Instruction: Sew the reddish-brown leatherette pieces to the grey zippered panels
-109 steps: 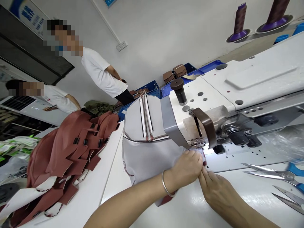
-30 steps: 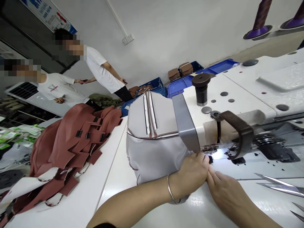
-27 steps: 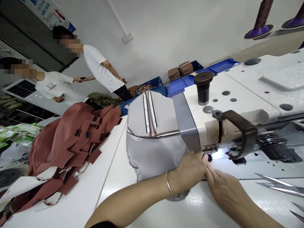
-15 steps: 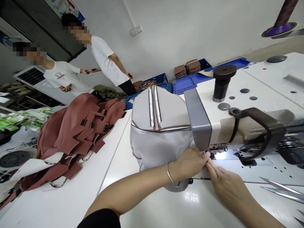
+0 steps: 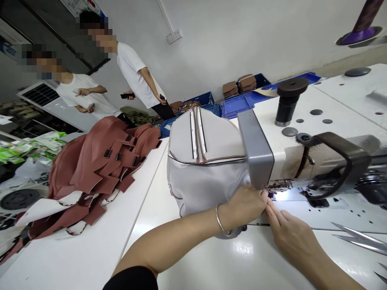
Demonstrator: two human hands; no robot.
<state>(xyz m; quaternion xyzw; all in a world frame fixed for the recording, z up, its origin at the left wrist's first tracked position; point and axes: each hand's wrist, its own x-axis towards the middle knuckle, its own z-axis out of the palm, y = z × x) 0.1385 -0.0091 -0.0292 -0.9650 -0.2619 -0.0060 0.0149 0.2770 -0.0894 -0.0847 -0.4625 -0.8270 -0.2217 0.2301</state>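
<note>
White tabletop [image 5: 199, 262]: brown cut pieces [image 5: 93, 153] heaped left, scissors [image 5: 359, 241] right.
Sewing machine [image 5: 338, 100]: right, lit underneath.
Grey bag piece [image 5: 205, 183]: on tabletop, beside the machine, reaching behind my left hand [image 5: 246, 203].
Left fingers: curled together; I cannot tell whether they pinch.
Right hand [image 5: 292, 233]: fingers together, tips against the left's; grip hidden.
Handling: best, I judge, edge flat, fingertips clear.

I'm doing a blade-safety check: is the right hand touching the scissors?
No: the right hand is beside the left hand at the sewing machine, while the scissors lie apart, off to its right.
</note>
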